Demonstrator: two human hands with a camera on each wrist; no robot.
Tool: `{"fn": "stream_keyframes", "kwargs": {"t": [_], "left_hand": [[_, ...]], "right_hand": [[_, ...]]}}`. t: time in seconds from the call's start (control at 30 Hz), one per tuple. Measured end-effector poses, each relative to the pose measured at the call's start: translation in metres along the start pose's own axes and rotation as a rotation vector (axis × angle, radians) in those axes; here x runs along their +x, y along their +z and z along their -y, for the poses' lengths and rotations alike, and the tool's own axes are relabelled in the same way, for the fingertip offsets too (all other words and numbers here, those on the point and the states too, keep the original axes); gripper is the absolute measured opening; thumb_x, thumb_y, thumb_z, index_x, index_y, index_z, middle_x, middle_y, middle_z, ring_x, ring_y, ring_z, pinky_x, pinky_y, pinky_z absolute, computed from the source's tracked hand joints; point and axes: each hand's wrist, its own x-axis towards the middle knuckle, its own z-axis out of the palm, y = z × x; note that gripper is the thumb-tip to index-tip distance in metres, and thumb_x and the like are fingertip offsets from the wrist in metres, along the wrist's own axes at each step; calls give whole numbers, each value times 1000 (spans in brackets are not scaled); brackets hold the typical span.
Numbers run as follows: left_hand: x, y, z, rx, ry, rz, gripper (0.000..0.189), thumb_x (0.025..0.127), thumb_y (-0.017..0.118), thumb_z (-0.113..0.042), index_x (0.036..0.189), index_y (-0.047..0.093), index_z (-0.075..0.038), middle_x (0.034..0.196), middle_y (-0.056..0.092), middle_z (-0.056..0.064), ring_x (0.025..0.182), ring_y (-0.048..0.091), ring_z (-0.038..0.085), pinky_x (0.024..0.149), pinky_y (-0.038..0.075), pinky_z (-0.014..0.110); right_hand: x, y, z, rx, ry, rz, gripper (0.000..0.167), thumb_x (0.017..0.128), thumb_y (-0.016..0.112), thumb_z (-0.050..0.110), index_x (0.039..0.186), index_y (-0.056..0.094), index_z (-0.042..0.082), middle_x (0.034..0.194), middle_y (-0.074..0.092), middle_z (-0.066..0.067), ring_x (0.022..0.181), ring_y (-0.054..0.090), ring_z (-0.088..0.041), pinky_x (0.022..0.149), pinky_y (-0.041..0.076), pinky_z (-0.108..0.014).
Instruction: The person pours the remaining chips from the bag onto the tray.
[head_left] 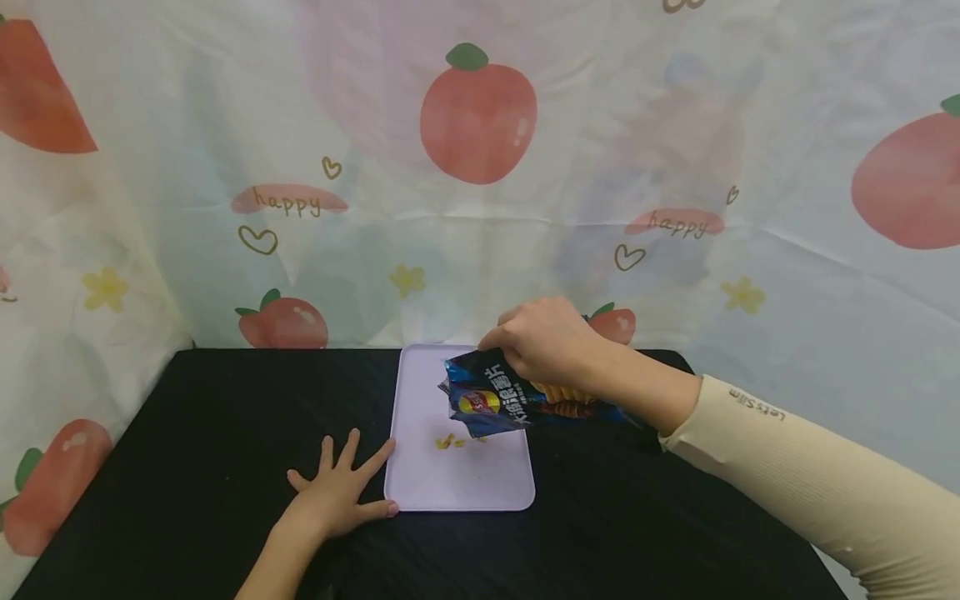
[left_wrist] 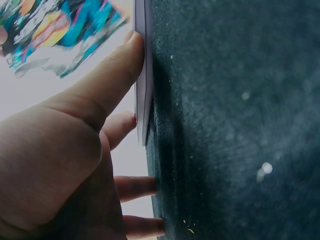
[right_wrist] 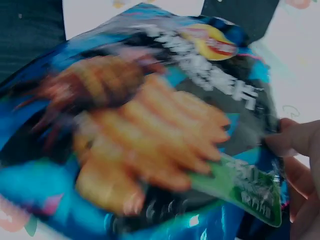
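Observation:
My right hand (head_left: 551,343) grips a blue and black bag of potato chips (head_left: 487,398) by its edge, over a pale purple tray (head_left: 465,487). The bag lies tipped sideways, its torn end pointing left above the tray. In the right wrist view, thumb and fingers pinch the edge of the bag (right_wrist: 150,135), whose front shows ridged chips. Several small yellow chip pieces (head_left: 450,442) lie on the tray. My left hand (head_left: 333,496) is spread at the tray's left side, the thumb (left_wrist: 117,62) and a fingertip touching its rim (left_wrist: 142,85).
The tray rests on a table with a black cloth (head_left: 247,417). Behind the table hangs a pale curtain (head_left: 375,275) printed with peaches, flowers and hearts. Small specks are scattered on the cloth near the left hand.

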Motion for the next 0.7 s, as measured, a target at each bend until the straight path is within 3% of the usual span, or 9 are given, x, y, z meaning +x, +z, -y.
{"fn": "stream_keyframes", "kwargs": {"t": [0.53,0.7], "left_hand": [[1,1,1,7,-1,-1,93,77,67,-72,156,32,-36,163,18,26,143,6,64,85,6,93],[1,0,0,0,-2,4,94,77,67,-72,156,32,-36,163,17,26,143,5,64,85,7,93]], "right_hand": [[-5,-3,-4,-28,28,-5,31,88,65,8,106,80,28,91,76,5,51,47,-10,39,30,-24],[-5,-4,-5,-36,30,4,33,88,63,7,106,80,28,90,76,5,45,37,-11,39,24,-25]]}}
